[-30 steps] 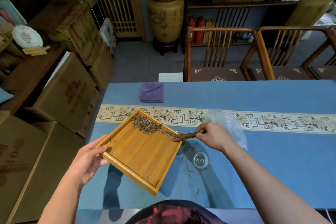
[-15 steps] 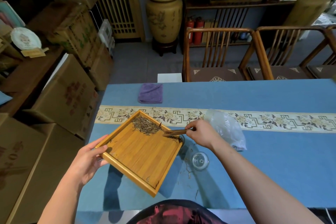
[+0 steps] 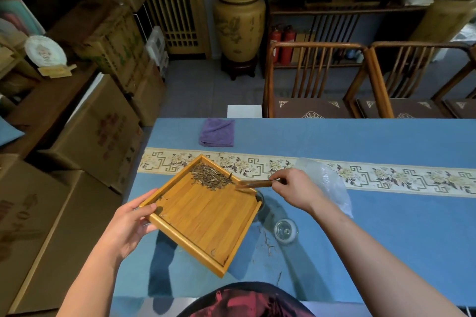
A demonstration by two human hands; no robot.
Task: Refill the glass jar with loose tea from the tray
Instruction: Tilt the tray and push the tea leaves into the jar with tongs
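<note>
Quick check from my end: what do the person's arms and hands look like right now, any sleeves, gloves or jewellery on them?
Both arms are bare as far up as the frame shows, with no sleeves in view. The left hand and right hand have no gloves, and no rings, watch or bracelet can be seen. The only clothing in view is a dark garment with a red pattern at the bottom edge.

The left hand (image 3: 128,226) reaches forward on a bare forearm, palm turned inward, thumb lying on top and fingers curled underneath in a grip. The right hand (image 3: 296,192) stretches in from the right, knuckles up, its fingertips (image 3: 274,179) pinched together and pointing left.
</note>
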